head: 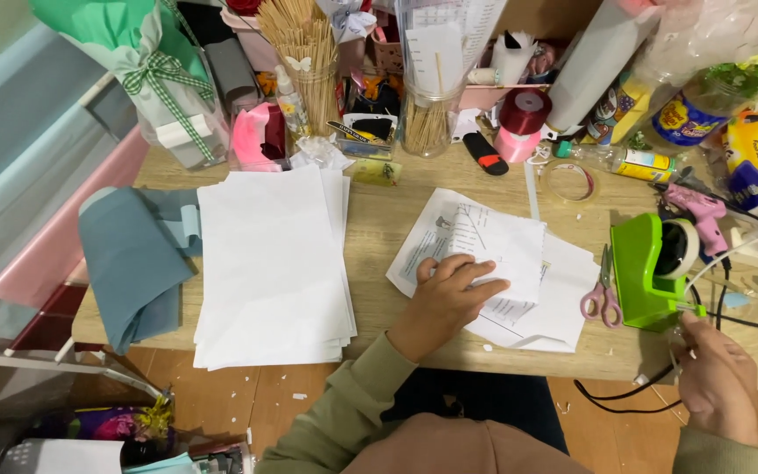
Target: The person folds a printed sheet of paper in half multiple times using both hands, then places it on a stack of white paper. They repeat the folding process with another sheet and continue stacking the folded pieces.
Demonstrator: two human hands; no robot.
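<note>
Near the middle of the frame the left hand [443,294] lies palm down on a folded sheet of printed paper [493,241], fingers [475,270] spread a little and pressing it flat rather than gripping anything. That sheet sits on top of other loose white sheets [563,303], which lie on the wooden bench [379,219].

At the lower right of the frame the right hand [719,379] reaches up to the front of a green tape dispenser [651,270]. Its fingers are curled and drawn together at the dispenser's cutting edge, apparently pinching a strip of clear tape [679,338], though the tape is too thin and pale to make out with certainty. The dispenser stands at the right side of the bench, with pink-handled scissors [604,290] lying just beside it on the left, resting on the edge of the loose sheets.

Left of centre lies a thick stack of plain white paper [272,263], and to its left a folded piece of blue-grey material [132,263] hangs over the bench's edge. Along the top of the frame the bench is crowded: a jar of wooden sticks [307,53], a dark red ribbon spool [524,112], a roll of clear tape [570,180] and a pink glue gun [699,211] at the upper right. Black cables [625,395] trail below the bench edge near the right hand.
</note>
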